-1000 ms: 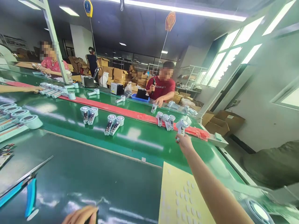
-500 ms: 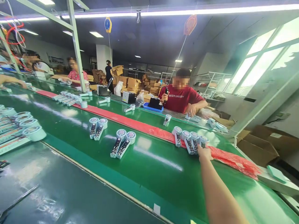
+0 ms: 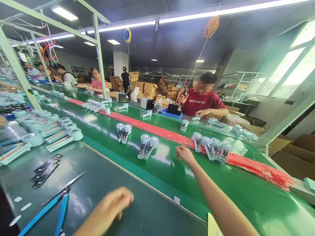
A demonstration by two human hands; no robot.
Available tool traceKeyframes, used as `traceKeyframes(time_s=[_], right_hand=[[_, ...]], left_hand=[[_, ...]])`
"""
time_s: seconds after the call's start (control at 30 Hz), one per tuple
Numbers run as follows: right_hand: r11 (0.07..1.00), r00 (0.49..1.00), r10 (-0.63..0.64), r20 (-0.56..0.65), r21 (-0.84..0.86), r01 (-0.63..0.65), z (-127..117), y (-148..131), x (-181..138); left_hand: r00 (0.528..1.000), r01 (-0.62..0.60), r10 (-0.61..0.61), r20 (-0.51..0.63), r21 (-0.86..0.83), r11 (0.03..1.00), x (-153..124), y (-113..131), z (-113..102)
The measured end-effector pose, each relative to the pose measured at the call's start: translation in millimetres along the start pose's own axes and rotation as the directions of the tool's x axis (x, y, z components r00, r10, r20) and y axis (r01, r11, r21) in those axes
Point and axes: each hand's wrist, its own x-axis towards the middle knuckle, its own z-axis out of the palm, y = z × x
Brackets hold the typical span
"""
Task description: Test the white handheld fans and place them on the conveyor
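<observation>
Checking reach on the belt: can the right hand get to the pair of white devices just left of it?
Probably yes: the right hand hovers open over the belt, beside the pair of white devices, nothing between.

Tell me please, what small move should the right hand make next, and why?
Probably a short reach left to the pair of devices on the green belt. The right hand hovers open and empty above the belt, between that pair and the row of four devices by the red strip.
</observation>
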Motion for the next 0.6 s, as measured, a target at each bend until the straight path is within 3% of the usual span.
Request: traceKeyframes(time_s=[0.07, 0.13, 0.2, 0.27, 0.43, 0.6], right_hand=[[0.997, 0.986, 0.006, 0.167, 0.079, -0.020, 48.1, -17.9, -14.5], [0.987, 0.967, 0.039, 0.253, 0.141, -0.077, 87.6, -34.3, -27.5], [0.973, 0.954, 0.091, 0.286, 0.178, -0.147, 113.5, -48.0, -36.7], [0.955, 0.946, 0.140, 0.293, 0.212, -0.207, 125.1, -58.2, -42.3], [0.864, 0.915, 0.167, 0.368, 0.392, -0.315, 111.8, -68.6, -59.6], [0.717, 0.883, 0.065, 0.465, 0.593, -0.365, 80.1, -60.8, -114.6]], left_hand=[[0.998, 0.035, -0.034, -0.059, 0.013, 0.999, 53.6, 16.5, -8.4], [0.986, 0.099, -0.095, -0.135, 0.021, 0.995, 109.0, 31.0, -10.0], [0.973, 0.188, -0.182, -0.140, 0.031, 0.982, 152.2, 39.9, -2.8], [0.964, 0.248, -0.245, -0.101, 0.021, 0.969, 176.0, 42.4, 10.1], [0.953, 0.301, -0.298, 0.043, -0.123, 0.945, 172.5, 35.1, 33.4], [0.964, 0.259, -0.227, 0.137, -0.303, 0.917, 128.0, 32.7, 32.4]])
